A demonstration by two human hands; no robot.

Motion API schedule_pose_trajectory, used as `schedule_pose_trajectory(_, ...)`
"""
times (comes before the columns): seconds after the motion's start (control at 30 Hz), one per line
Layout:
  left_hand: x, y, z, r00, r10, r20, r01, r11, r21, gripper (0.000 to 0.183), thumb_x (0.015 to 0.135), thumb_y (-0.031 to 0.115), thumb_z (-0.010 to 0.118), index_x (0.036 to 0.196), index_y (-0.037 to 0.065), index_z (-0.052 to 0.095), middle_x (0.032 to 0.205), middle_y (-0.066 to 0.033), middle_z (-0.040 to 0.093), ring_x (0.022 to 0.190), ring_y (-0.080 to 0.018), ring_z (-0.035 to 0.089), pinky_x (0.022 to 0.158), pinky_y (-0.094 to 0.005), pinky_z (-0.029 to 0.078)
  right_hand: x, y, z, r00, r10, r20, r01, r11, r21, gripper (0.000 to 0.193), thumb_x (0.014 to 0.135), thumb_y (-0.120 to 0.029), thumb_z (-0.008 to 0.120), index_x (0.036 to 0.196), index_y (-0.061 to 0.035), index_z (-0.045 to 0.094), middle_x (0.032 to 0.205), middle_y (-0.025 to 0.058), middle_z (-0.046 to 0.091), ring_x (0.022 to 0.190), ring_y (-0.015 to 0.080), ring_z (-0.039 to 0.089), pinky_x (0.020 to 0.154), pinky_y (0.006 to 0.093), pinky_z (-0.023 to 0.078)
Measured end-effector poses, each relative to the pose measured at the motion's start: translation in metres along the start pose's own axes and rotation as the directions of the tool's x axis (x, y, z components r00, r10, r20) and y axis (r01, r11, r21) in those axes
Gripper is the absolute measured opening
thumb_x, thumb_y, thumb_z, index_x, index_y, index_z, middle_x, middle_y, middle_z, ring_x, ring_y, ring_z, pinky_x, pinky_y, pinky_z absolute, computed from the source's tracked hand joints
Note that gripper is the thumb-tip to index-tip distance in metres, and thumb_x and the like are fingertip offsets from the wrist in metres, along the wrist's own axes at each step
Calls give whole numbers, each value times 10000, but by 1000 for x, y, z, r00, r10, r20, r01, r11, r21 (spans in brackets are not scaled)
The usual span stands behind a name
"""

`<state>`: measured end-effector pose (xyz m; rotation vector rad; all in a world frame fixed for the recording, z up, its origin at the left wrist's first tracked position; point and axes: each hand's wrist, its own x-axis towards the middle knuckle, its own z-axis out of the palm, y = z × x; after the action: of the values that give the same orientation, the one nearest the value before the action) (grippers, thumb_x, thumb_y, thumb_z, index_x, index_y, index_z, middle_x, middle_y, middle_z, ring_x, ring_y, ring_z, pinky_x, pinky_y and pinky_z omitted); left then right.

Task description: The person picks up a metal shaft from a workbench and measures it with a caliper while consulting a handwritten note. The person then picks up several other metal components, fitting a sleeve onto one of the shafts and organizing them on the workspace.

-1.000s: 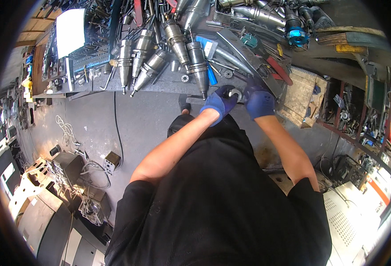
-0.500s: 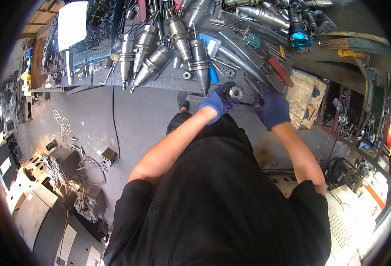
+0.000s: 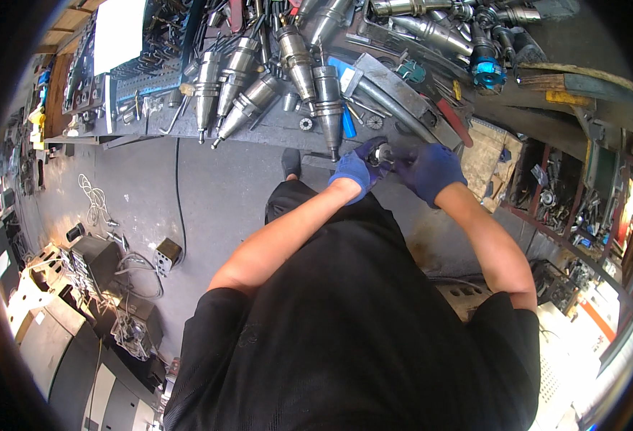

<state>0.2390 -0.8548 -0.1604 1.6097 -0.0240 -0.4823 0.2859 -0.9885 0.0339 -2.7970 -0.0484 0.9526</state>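
In front of my body, past the bench edge, my left hand (image 3: 354,174) in a blue glove is closed around a small round metal part (image 3: 382,153) that looks like a collet nut. My right hand (image 3: 437,174), gloved too, has its bent fingers up against that part's right side. A dark shape shows between those fingers, too small and shaded to name. On the bench just beyond my left hand lies a steel tool holder (image 3: 326,108) with its tapered end toward me. Two slotted collets sit nearby, one collet (image 3: 306,124) left of it and another collet (image 3: 374,123) right.
More tool holders (image 3: 207,93) lie along the grey bench (image 3: 151,126). A thick metal bar (image 3: 395,108), a red handle (image 3: 453,121) and a teal-faced cutter (image 3: 487,72) are at the right. Cardboard (image 3: 485,161) lies beside my right hand. A metal block (image 3: 168,253) and cables are on the floor.
My right hand has moved left, bringing its fingers from apart to against the round part. An elongated grey-brown piece seen at its fingertips is now mostly hidden. My left hand has barely moved.
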Motion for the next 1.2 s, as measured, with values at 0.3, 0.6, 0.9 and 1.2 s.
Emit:
schedule_pose_trajectory(0.3,-3,5,-4,998,-59,38,55,993,100,548,838,95,717,1371,105,591,1310,-136,666,1201,-288,639,1032,-369,489,36,-11,34,995,-90,35,95,980,-176,298,875,-331,639,927,-59,748,961,243,715,921,421,701,833,500,559)
schedule_pose_trajectory(0.6,-32,136,-103,982,-184,-41,177,827,534,632,811,256,755,1375,85,528,1154,-268,667,1056,-387,674,926,-478,533,32,43,72,992,37,-117,54,727,684,272,817,-197,792,1063,-86,753,981,121,761,889,263,733,825,346,557)
schedule_pose_trajectory(0.9,21,115,-200,938,-57,-342,343,19,939,704,862,133,649,1515,153,387,1360,-152,553,1109,-383,620,860,-520,560,17,31,117,798,212,-564,334,623,707,210,881,-153,770,1070,-69,735,1078,89,741,987,219,701,908,349,539)
schedule_pose_trajectory(1.2,22,97,-212,986,0,-165,165,36,986,782,870,239,684,1541,96,308,1338,-215,567,1134,-409,610,928,-497,532,18,37,137,744,45,-667,498,629,597,314,857,-255,766,1141,-126,726,1151,156,710,1046,320,697,922,385,545)
